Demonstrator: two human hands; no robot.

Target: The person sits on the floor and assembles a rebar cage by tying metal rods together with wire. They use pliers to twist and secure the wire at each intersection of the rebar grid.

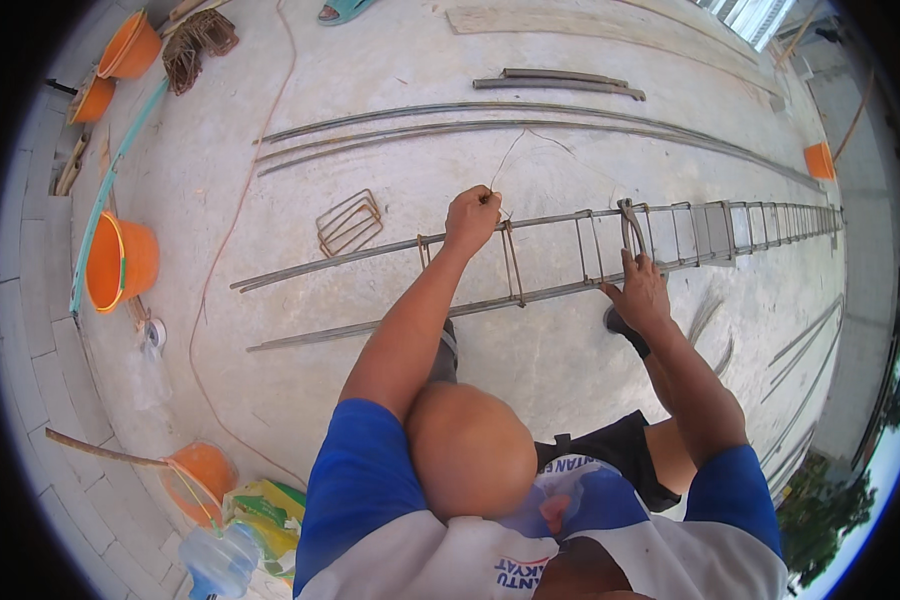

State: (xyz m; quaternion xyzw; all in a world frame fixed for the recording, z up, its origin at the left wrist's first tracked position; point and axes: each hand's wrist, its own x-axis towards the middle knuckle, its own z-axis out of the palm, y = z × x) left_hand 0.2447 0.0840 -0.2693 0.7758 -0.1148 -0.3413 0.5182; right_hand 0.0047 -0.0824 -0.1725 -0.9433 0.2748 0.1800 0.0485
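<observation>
This looks like a building site, with bare concrete floor (pixel 270 400), block wall (pixel 42 335), orange buckets (pixel 140 262) and steel reinforcement frame (pixel 566 291).

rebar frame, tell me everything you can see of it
The rebar frame is long, narrow and ladder-like: grey, metal-looking bars crossed by thin rectangular rings, some rust-brown. It slants gently upward from left to right over the pale floor, bare bar ends jutting out at the left. The right hand appears to touch the near bar; the left hand is at the far bar, contact unclear. Whether the frame is raised off the floor cannot be told.
</observation>
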